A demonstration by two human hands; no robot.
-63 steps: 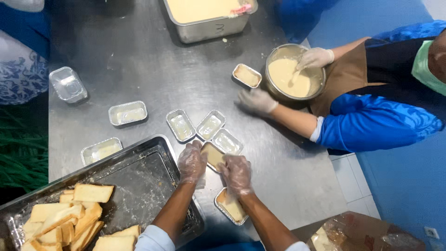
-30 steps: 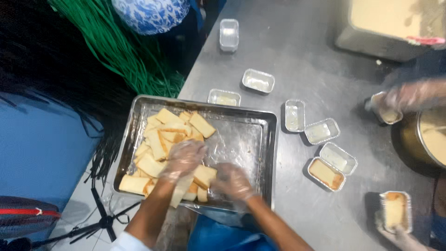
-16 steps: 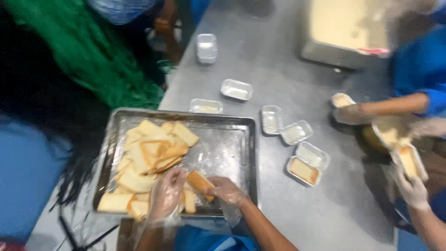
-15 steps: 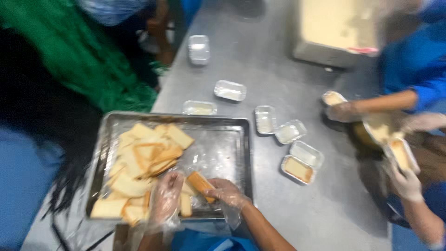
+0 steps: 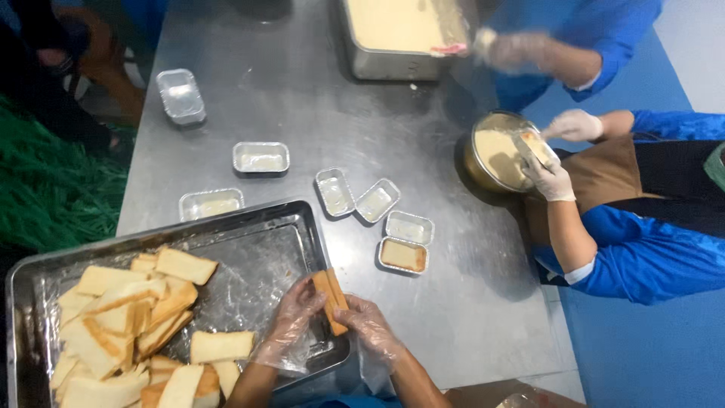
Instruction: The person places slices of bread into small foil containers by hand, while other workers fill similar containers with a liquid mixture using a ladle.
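Note:
Both my hands wear thin clear gloves and hold one bread slice [image 5: 331,298] upright over the right end of a large metal tray [image 5: 300,242]. My left hand [image 5: 294,317] grips its left side, my right hand [image 5: 370,325] its right side. Several bread slices [image 5: 143,317] lie piled in the tray's left half. Just right of the tray sits a small foil tin [image 5: 402,255] with bread in it, beside an empty-looking foil tin [image 5: 410,227].
Several more foil tins [image 5: 260,157] are scattered on the steel table [image 5: 287,83]. A co-worker in blue holds a filled tin [image 5: 535,147] over a metal bowl of batter [image 5: 492,151]. A deep pan of batter [image 5: 396,34] stands at the back, another person's gloved hand [image 5: 513,51] beside it.
The view swung from the tins to the tray. My hands took a bread slice from the tray and now hold it at the tray's right end. The co-worker lifted a tin to the bowl.

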